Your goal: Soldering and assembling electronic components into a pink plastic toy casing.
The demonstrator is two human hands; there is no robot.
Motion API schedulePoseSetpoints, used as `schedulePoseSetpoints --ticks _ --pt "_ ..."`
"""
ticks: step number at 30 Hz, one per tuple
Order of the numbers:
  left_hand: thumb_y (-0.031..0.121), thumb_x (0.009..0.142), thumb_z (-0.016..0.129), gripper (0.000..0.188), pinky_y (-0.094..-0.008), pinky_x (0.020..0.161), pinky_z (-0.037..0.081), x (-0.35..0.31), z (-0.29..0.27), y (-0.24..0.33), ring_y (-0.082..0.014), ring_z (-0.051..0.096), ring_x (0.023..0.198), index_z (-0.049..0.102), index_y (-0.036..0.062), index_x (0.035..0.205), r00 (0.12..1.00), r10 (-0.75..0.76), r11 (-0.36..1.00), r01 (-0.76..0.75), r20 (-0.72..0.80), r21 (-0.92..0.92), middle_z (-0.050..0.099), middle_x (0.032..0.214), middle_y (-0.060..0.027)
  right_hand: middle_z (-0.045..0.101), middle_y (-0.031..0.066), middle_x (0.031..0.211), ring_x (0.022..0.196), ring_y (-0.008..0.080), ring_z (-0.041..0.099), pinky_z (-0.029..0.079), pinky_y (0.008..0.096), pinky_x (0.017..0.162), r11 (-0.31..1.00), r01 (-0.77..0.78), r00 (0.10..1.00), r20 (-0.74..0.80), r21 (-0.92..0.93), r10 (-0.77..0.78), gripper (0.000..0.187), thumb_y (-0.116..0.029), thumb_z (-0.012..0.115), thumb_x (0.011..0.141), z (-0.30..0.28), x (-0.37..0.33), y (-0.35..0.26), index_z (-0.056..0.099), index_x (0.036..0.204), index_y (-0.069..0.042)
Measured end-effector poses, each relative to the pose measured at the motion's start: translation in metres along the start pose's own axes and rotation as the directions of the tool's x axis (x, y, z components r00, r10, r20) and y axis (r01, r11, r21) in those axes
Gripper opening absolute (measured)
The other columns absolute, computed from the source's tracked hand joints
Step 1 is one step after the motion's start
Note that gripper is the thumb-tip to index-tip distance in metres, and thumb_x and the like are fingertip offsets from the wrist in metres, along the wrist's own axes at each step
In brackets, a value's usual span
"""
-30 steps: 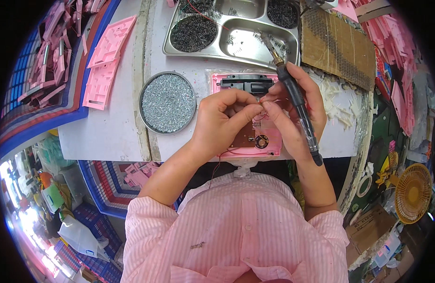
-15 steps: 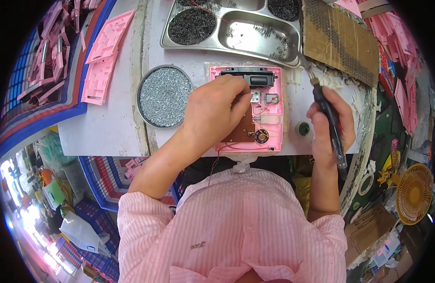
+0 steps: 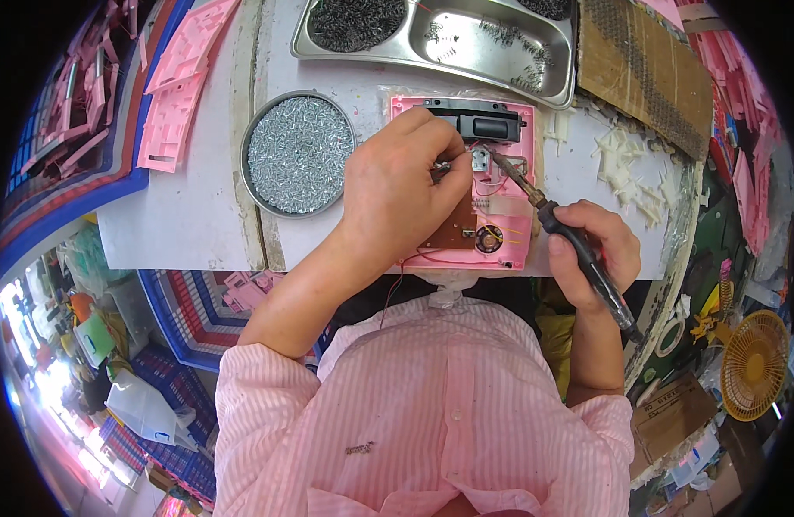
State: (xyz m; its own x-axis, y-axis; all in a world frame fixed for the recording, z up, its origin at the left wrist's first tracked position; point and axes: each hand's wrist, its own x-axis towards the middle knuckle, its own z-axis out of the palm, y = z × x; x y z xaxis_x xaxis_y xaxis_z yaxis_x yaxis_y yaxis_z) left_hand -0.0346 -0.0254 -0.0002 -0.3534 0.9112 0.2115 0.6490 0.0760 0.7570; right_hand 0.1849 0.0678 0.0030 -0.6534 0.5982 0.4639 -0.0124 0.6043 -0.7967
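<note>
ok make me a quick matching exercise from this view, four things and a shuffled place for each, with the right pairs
1. soldering iron
2. round grey dish
3. brown cardboard
4. yellow fan

A. just right of the steel tray
B. near the view's lower right edge
C. in the right hand
D. left of the left hand

Pairs: 1-C, 2-D, 3-A, 4-B

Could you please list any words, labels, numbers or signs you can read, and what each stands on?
Cardboard box, lower right: dark printing, too small and blurred to read reliably.
Pink casing: no readable text.
Soldering iron: no readable text.
</note>
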Motion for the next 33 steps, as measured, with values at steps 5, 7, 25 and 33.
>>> schedulePoseSetpoints --ticks 5,7,25,33 --pt "0.011 0.079 0.073 0.009 -0.0385 0.057 0.05 -0.001 0.001 -0.003 -0.0281 0.064 0.066 0.065 0.0067 0.079 1.0 -0.009 1.0 0.009 -0.024 0.003 0.062 0.079 -0.0071 0.063 0.0065 0.068 0.049 0.0112 0.048 0.034 0.0247 0.045 1.0 0.015 1.0 0.006 -0.011 -0.015 0.027 -0.003 0.075 0.078 0.002 0.003 0.0 0.067 0.103 0.001" --pt "0.011 0.079 0.073 0.009 -0.0384 0.057 0.05 -0.001 0.001 -0.004 -0.0278 0.064 0.066 0.065 0.0067 0.079 1.0 0.006 1.0 -0.006 -0.03 -0.002 0.062 0.079 -0.0071 0.061 0.0058 0.066 0.048 0.0112 0.047 0.033 0.0249 0.045 1.0 0.007 1.0 0.009 -0.018 -0.006 0.026 -0.003 0.075 0.078 0.002 0.003 0.0 0.066 0.103 0.001" --pt "0.01 0.079 0.073 0.009 -0.0377 0.055 0.05 -0.001 0.003 -0.006 -0.0275 0.064 0.064 0.065 0.0068 0.079 0.999 0.02 1.0 -0.02 -0.047 -0.005 0.062 0.079 -0.0073 0.058 0.005 0.063 0.047 0.0127 0.047 0.034 0.0263 0.044 0.999 0.013 1.0 0.0 -0.036 -0.013 0.027 -0.002 0.075 0.078 0.006 0.007 0.0 0.067 0.103 0.0" --pt "0.01 0.078 0.073 0.009 -0.0374 0.055 0.05 -0.002 0.004 -0.006 -0.0271 0.063 0.063 0.065 0.0073 0.079 0.998 0.022 1.0 -0.023 -0.06 -0.001 0.061 0.078 -0.0069 0.056 0.0044 0.062 0.049 0.0194 0.05 0.037 0.03 0.046 0.963 0.22 0.97 0.14 -0.153 -0.2 0.036 0.0 0.078 0.069 -0.001 0.017 0.005 0.068 0.103 -0.005"
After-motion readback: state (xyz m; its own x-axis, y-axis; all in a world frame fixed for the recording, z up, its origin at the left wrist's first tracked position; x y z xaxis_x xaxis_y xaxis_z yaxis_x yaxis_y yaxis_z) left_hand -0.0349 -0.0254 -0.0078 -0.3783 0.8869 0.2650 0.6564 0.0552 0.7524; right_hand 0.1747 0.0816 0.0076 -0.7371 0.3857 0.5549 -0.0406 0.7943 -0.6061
